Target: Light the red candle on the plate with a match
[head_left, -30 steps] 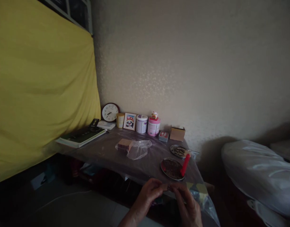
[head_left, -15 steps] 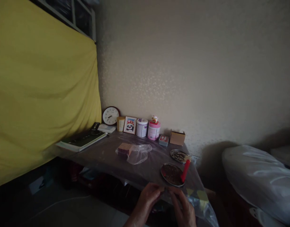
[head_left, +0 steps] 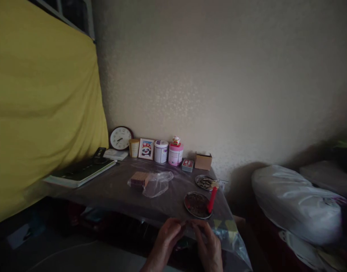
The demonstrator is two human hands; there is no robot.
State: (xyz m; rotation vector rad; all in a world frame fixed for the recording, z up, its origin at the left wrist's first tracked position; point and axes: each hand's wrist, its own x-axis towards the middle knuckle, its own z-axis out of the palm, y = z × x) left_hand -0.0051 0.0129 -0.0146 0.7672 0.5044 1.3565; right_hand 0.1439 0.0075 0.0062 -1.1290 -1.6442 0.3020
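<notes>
My left hand (head_left: pixel 168 237) and my right hand (head_left: pixel 206 238) meet fingertip to fingertip in front of the table's near edge. The fingers of each are pinched closed. Whatever sits between them is too small and dark to make out. Just beyond the hands lies a round metal plate (head_left: pixel 193 206) with dark contents, and a red candle-like stick (head_left: pixel 212 200) leans upright at its right rim. Behind it is a second metal plate (head_left: pixel 201 182) with thin pale sticks (head_left: pixel 212 184). Farther left, a stack of brownish blocks (head_left: pixel 139 178) rests partly in a clear plastic bag (head_left: pixel 159 184).
Along the wall stand a clock (head_left: pixel 121 138), a yellow cup (head_left: pixel 134 147), a panda picture (head_left: pixel 146 149), a white tin (head_left: pixel 161 151), a pink tin (head_left: pixel 175 155) and a cardboard box (head_left: pixel 203 161). A dark book (head_left: pixel 79 173) lies left. A white plastic bundle (head_left: pixel 295 204) is at right.
The view has turned slightly right, so the table and its objects appear shifted left. Both hands remain together, fingertips still pinched.
</notes>
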